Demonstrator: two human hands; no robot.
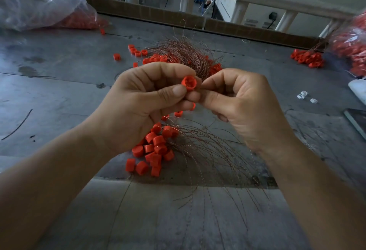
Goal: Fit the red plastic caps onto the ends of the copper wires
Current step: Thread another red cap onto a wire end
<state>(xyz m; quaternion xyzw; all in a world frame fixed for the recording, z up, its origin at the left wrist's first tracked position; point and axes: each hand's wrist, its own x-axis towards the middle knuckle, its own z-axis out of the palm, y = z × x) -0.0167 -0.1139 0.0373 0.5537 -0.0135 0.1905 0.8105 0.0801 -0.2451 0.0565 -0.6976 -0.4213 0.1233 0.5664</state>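
Observation:
My left hand (144, 99) pinches a red plastic cap (188, 83) between thumb and forefinger, its open end facing me. More red caps show under its lower fingers. My right hand (237, 101) has its fingertips pinched together right against the cap; a thin copper wire there is too fine to make out. Behind the hands lies a tangled heap of bare copper wires (182, 55) among loose red caps. Below the hands lies a pile of capped wires (156, 150), their copper strands fanning toward me.
The grey metal table (59, 83) holds a clear plastic bag of red caps (45, 11) at far left and another bag (352, 45) at far right, beside a bunch of capped wires (307, 57). Small white pieces (305, 96) lie right. A cardboard strip and railing border the back.

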